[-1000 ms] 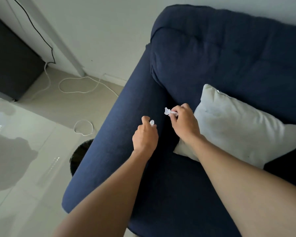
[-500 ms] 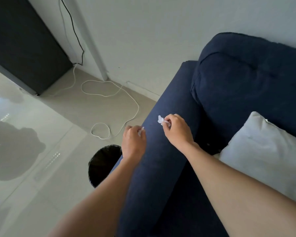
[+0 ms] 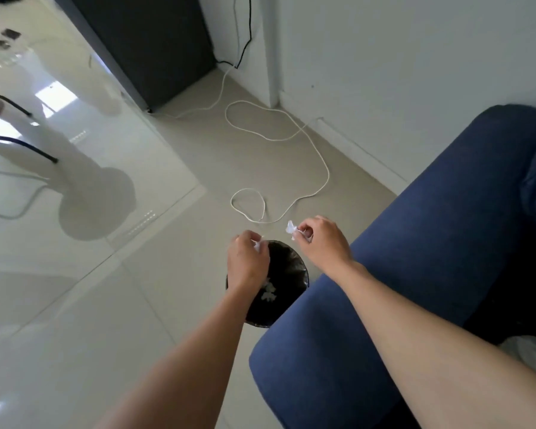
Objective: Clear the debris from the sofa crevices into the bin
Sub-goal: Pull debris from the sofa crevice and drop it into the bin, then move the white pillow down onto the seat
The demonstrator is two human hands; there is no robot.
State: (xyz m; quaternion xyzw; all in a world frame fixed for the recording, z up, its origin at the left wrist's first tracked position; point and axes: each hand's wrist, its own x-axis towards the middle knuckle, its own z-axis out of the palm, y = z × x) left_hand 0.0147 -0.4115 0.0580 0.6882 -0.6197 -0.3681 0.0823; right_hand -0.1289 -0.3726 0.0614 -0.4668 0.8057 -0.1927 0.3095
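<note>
Both hands hover over the black bin (image 3: 294, 267) left of the blue sofa (image 3: 430, 252): left hand (image 3: 248, 263) fingers pinch a white scrap (image 3: 257, 245), right hand (image 3: 322, 243) fingers pinch crumpled paper (image 3: 291, 228).

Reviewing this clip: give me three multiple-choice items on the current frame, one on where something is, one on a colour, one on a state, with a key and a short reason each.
1. Where does the bin stand?
A. on the floor beside the sofa arm
B. on the sofa seat
C. against the dark cabinet

2. What colour is the sofa?
A. grey
B. dark blue
C. brown

3. What is the right hand doing?
A. resting flat and empty
B. pinching a white paper scrap
C. gripping the white cable

Key:
1 A, the black-lined bin sits on the tiles right by the sofa arm, under the left hand.
2 B, the upholstery is dark blue throughout.
3 B, the crumpled white scrap sticks out between its fingertips, near the bin's far rim; the white cable lies on the floor untouched.
</note>
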